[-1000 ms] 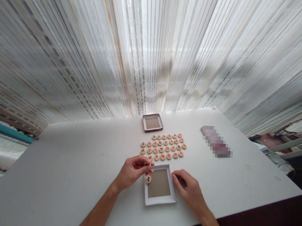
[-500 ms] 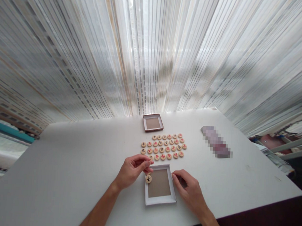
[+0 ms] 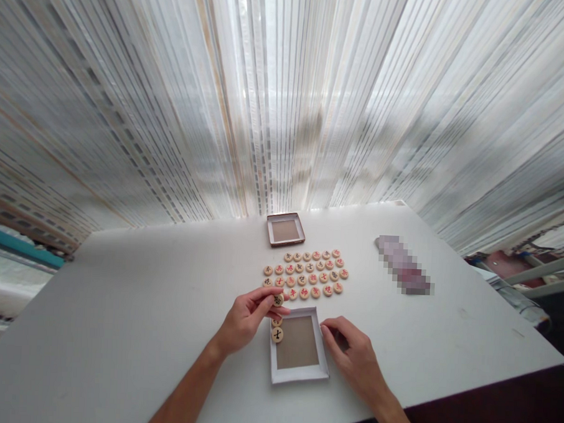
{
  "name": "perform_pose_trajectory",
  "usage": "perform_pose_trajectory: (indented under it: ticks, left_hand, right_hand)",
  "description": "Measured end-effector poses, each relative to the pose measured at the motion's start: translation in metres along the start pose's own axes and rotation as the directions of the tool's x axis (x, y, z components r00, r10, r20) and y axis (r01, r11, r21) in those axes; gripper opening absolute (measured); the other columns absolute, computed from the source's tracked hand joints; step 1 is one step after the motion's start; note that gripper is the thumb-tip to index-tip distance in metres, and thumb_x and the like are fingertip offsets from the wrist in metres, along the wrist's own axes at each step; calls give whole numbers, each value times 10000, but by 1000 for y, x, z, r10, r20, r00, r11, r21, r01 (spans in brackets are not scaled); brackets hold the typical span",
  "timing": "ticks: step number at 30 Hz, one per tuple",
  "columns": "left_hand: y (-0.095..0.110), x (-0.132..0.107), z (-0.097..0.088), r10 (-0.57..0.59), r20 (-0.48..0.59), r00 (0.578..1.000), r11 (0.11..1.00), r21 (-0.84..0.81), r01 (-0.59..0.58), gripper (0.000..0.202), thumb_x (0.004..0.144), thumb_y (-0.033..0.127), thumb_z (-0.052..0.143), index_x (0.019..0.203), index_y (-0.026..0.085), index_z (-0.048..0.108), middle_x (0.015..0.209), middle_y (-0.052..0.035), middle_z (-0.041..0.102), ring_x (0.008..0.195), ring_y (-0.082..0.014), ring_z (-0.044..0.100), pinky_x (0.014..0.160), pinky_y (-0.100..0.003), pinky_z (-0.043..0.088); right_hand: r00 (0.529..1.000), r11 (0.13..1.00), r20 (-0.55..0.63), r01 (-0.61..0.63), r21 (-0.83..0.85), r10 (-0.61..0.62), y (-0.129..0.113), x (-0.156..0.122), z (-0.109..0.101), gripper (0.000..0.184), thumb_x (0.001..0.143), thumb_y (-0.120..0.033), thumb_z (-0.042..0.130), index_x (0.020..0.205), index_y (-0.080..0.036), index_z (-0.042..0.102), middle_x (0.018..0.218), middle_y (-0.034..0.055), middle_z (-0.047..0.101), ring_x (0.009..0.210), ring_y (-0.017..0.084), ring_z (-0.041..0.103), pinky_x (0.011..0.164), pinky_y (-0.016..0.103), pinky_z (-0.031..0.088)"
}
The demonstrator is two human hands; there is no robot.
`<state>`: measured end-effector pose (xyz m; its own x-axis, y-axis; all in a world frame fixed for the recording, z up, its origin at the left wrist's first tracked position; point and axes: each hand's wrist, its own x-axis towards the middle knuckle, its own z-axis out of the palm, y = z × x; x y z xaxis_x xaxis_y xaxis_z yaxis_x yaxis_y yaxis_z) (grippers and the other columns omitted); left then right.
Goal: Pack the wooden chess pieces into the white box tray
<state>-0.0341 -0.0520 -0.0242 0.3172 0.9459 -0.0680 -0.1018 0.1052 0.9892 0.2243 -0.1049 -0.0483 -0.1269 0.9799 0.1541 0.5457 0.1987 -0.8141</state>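
Between the thumb and fingers of my left hand is a round wooden Chinese chess piece with a dark character, held just above the far left corner of a shallow white box. Inside that box, along its left wall, lie two pieces: a dark-marked piece and, behind it, another piece partly covered by my fingers. My right hand is closed at the box's right rim, thumb and forefinger pinching it. Beyond the box, rows of red- and black-marked chess pieces lie face up.
A second shallow box with dark outer sides stands at the back, near the striped curtain. To the right, a blurred-out flat object lies on the white table. Shelves with assorted items stand beyond the table's right edge.
My left hand now shows a piece raised in its fingers, lifted from the near row's left end, where a piece was before. The right hand and the box have stayed put.
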Motion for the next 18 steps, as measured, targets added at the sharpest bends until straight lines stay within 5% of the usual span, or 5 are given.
perform_pose_trajectory:
  ticks: [8,18]
  left_hand:
    - [7,-3,-2,13,89,996,998,63,-19,259,926,365,657,1054,142,685,1107,-138,723,823,-194,721,657,-267,574]
    - [17,-6,-2,16,189,982,989,142,-43,199,840,313,757,931,136,749,936,-81,680,797,-177,703,746,-295,594]
  right_hand:
    - [1000,1000,-18,19,-9,-19,-1,1,0,226,997,-350,506,927,-221,677,846,42,706,725,184,635,661,281,516]
    - [996,998,-66,68,7,-67,0,-2,0,171,987,-294,517,942,-224,666,863,47,691,753,190,639,684,297,524]
